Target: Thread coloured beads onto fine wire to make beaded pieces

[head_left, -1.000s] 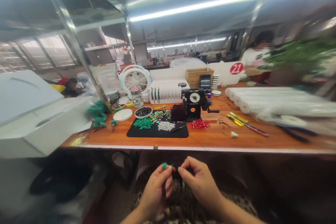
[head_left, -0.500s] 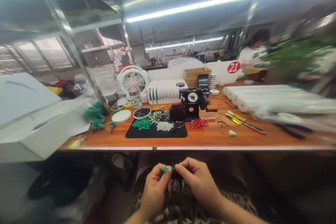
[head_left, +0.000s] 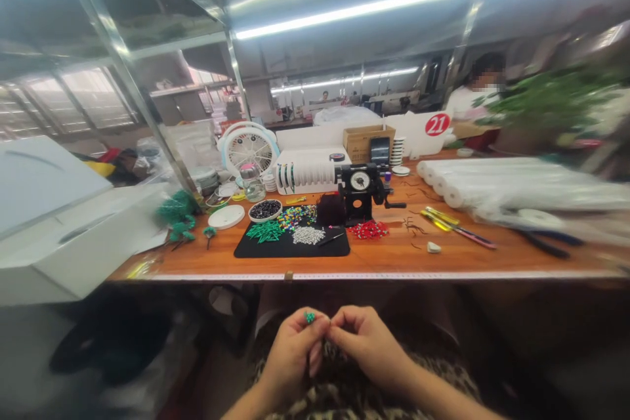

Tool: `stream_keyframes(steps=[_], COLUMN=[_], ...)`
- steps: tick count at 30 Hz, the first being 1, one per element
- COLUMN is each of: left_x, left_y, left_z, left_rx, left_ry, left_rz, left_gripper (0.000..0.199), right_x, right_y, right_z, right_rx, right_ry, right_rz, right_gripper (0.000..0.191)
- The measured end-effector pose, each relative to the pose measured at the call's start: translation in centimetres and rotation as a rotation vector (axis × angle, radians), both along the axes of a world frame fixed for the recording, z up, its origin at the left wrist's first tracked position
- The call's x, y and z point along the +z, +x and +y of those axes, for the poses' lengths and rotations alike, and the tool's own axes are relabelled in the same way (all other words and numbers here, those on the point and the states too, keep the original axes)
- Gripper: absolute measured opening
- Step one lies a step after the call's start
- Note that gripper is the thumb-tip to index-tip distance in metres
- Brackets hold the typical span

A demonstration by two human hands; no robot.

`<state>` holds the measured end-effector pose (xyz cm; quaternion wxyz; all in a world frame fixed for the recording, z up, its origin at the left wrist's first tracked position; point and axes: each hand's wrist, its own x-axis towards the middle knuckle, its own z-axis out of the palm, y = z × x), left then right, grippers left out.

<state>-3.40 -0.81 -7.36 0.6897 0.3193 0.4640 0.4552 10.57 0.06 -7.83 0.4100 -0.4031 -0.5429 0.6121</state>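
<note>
In front of my lap, below the table edge, my left hand (head_left: 298,344) pinches a small green beaded cluster (head_left: 309,317) between thumb and forefinger. My right hand (head_left: 361,341) has its thumb and forefinger pressed together at the left fingertips; what they grip is too small and hidden to make out. On the table ahead, a black mat (head_left: 290,249) bears long green beads (head_left: 264,231), silvery beads (head_left: 308,235) and mixed coloured beads (head_left: 293,216). A similar green cluster on a dark stem (head_left: 209,233) lies left of the mat.
Behind the mat stand a black hand-cranked machine (head_left: 358,193) and a dish of black beads (head_left: 266,210). Red pieces (head_left: 369,230), yellow cutters (head_left: 438,220) and plastic rolls (head_left: 492,184) lie to the right. A white box (head_left: 73,236) stands left. A person (head_left: 475,95) sits beyond.
My fingertips have come together, covering the dark bit that showed between my hands. My right hand has dropped slightly, and the green cluster sits more upright in my left fingers.
</note>
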Motion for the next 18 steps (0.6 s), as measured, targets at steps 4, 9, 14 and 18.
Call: stream_keyframes(steps=[4, 9, 14, 18], left_x=[0.1, -0.6, -0.7, -0.9], left_y=[-0.3, -0.6, -0.5, -0.6], left_z=[0.1, 0.1, 0.1, 0.3], left_rx=[0.099, 0.11, 0.111, 0.133], left_ry=[0.035, 0.045, 0.038, 0.04], left_rz=[-0.007, 0.045, 0.05, 0.098], left_gripper=[0.04, 0.038, 0.038, 0.033], right_x=[-0.9, -1.0, -1.2, -1.5], right_y=[-0.1, -0.2, 0.1, 0.6], right_z=[0.1, 0.3, 0.1, 0.2], right_rx=[0.081, 0.154, 0.101, 0.052], right_ry=[-0.154, -0.412, -0.409, -0.327], right_rz=[0.208, 0.515, 0.372, 0.496], right_gripper=[0.026, 0.021, 0.026, 0.03])
